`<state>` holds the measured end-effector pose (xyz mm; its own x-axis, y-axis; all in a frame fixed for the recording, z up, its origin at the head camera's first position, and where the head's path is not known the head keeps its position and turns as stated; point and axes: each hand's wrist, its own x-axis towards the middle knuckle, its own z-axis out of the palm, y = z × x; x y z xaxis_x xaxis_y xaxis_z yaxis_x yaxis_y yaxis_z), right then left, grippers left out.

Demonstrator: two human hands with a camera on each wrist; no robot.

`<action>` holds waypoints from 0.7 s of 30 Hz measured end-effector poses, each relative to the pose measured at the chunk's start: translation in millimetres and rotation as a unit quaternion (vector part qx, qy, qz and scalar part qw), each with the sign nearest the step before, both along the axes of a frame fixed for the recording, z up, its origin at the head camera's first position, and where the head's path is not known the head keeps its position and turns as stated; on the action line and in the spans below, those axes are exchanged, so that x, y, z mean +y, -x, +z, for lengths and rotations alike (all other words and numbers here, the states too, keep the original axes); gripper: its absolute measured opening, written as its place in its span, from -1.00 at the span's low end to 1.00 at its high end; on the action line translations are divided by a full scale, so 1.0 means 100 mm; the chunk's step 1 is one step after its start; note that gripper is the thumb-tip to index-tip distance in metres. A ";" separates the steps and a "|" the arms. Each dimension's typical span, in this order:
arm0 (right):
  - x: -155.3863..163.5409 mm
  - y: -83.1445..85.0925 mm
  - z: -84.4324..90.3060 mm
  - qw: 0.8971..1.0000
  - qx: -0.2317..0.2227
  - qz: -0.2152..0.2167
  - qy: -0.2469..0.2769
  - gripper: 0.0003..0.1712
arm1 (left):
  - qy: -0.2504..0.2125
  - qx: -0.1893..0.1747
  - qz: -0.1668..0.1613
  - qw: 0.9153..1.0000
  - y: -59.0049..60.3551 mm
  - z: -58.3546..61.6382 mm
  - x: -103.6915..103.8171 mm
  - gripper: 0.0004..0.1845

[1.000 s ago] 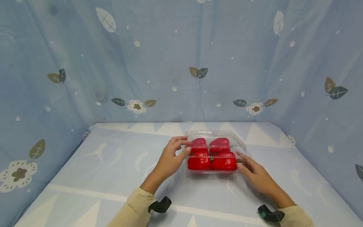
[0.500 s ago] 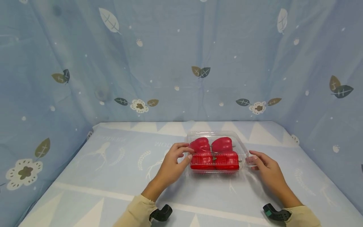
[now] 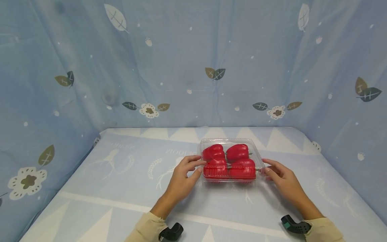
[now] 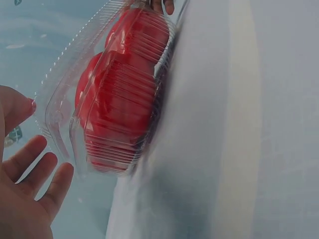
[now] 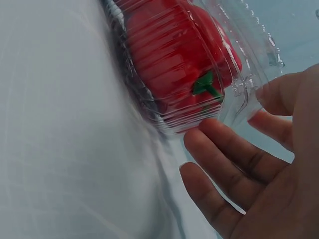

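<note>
A clear plastic box [image 3: 229,141] with a ridged rim holds several red bell peppers [image 3: 237,153], seen through the plastic. Its left edge is pinched by my left hand [image 3: 180,178], thumb and forefinger at the rim. In the left wrist view the other fingers [image 4: 59,186] are spread beside the box's corner, not curled round it. At the opposite side my right hand [image 3: 285,181] pinches the right edge. The right wrist view shows that thumb [image 5: 280,94] on the clear flange, with the forefinger partly behind it. A green stem [image 5: 207,85] shows through the near wall.
The box stands near the back middle of a table covered with a pale blue and white patterned cloth [image 3: 121,178]. A blue curtain [image 3: 181,50] printed with leaves and flowers hangs behind and at both sides.
The ridged front part of the lid has come down over the front peppers. My right hand has moved outward to the box's right edge, while the left has stayed at its side.
</note>
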<state>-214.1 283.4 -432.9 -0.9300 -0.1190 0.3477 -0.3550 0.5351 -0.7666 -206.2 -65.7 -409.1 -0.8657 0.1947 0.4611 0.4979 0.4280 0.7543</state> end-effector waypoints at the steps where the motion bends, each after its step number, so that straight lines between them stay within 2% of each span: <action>1: 0.00 0.00 -0.01 1.000 0.000 0.000 -0.007 -0.56 | -0.005 0.000 0.000 1.000 0.00 0.00 0.00 -0.73; 9: 0.03 -0.01 -0.03 1.000 -0.015 0.023 -0.009 -0.56 | -0.043 -0.006 0.011 0.999 -0.01 -0.06 -0.02 -0.73; 14: 0.03 -0.02 -0.01 0.999 -0.024 0.030 -0.012 -0.55 | -0.055 -0.040 0.028 0.997 0.00 -0.11 -0.02 -0.71; 21: 0.03 -0.01 0.01 0.998 -0.026 0.050 -0.008 -0.54 | -0.069 -0.079 0.024 0.994 0.01 -0.17 -0.01 -0.71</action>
